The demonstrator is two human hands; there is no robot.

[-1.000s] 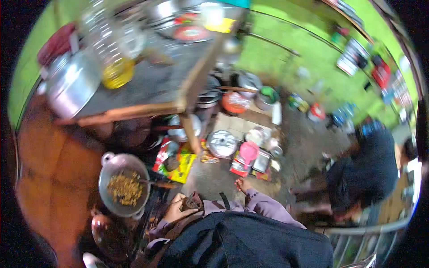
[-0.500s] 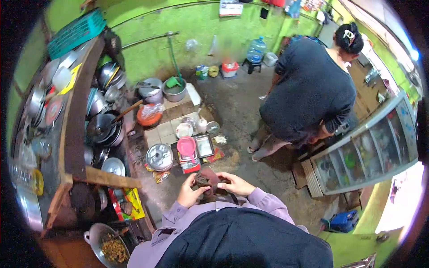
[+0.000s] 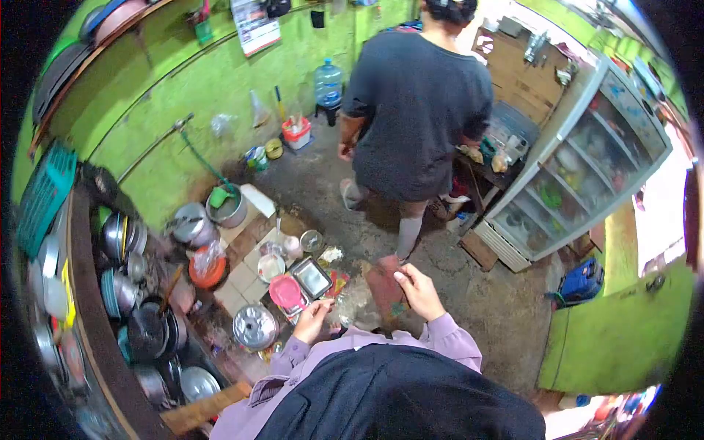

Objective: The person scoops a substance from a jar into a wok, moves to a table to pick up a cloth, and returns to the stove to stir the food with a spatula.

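Observation:
My right hand (image 3: 422,292) pinches the upper edge of a flat reddish-brown piece (image 3: 386,287), which looks like cloth or a soft pouch and has a small green mark low down. It hangs in front of my body, a little blurred. My left hand (image 3: 314,321) is apart from it on the left, fingers pinched together; what they hold, if anything, I cannot make out. Just beyond my left hand are a pink plastic bowl (image 3: 286,292) and a rectangular metal tray (image 3: 311,278). A round metal pan with a lid (image 3: 255,327) stands to their left.
A person in a dark shirt (image 3: 419,117) stands ahead, beside a glass-door display fridge (image 3: 579,165). Shelves of pots (image 3: 150,330) line the left side. A large pot (image 3: 227,209), an orange container (image 3: 208,268) and a blue water jug (image 3: 328,84) stand farther off.
My hands have moved apart, and the reddish-brown piece, bunched between both before, now hangs from my right hand. My view has turned right. The person ahead has straightened and faces away.

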